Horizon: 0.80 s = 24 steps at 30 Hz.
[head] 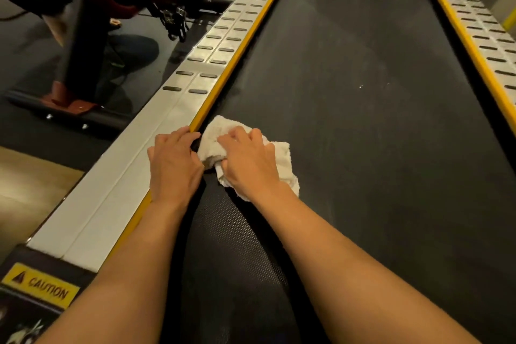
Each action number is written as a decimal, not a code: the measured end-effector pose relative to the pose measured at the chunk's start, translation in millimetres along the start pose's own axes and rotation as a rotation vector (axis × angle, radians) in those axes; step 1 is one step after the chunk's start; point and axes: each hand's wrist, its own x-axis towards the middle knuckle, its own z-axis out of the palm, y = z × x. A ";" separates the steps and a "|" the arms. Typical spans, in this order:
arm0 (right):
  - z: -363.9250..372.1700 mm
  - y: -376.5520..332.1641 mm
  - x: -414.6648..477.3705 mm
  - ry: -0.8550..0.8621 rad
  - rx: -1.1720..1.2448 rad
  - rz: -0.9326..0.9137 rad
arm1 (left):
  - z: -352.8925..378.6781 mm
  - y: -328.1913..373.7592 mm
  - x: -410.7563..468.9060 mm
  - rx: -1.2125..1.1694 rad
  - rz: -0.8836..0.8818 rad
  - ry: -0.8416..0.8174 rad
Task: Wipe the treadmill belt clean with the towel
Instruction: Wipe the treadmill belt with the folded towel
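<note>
**Towel at the left edge of the belt, right hand on it**

Head view, looking down along the treadmill belt (363, 120). It is dark and matte, with a fine dotted texture showing close to the camera between the forearms.

The white towel (283, 152) lies bunched on the belt, hard up against its left edge, at the near part of the deck. One crumpled corner sticks out ahead of the knuckles, and another fold spreads out to the right and back toward the wrist.

The right hand (248, 160) sits on top of the towel, knuckles up. Its fingers are curled into the cloth, gripping a wad of it and pressing it to the belt.

The left hand (174, 160) is palm down on the left side rail (156, 131), just beside the towel. Its fingers are loosely extended, with the tips reaching the yellow strip (240, 56) that borders the belt. It holds nothing. Its thumb is hidden, so I cannot tell whether it touches the towel.

A few small pale specks (360, 86) sit mid-belt, well ahead of the towel.

The right side rail (480, 28) is grey with dark slots and is also edged in yellow. A yellow CAUTION label (42, 285) sits at the near left corner. An exercise bike (92, 36) stands on the dark floor left of the treadmill.
</note>
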 end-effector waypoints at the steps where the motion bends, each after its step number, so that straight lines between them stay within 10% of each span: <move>1: -1.6 5.4 -11.4 -0.001 0.009 -0.043 | -0.7 -0.5 0.6 -0.003 0.002 0.001; 15: -21.7 54.1 -76.1 -0.001 0.031 -0.069 | 8.6 0.6 -16.7 0.414 0.179 -0.035; 24: -37.6 105.4 -65.4 0.037 -0.025 0.185 | 14.8 26.8 -12.3 0.184 0.302 -0.117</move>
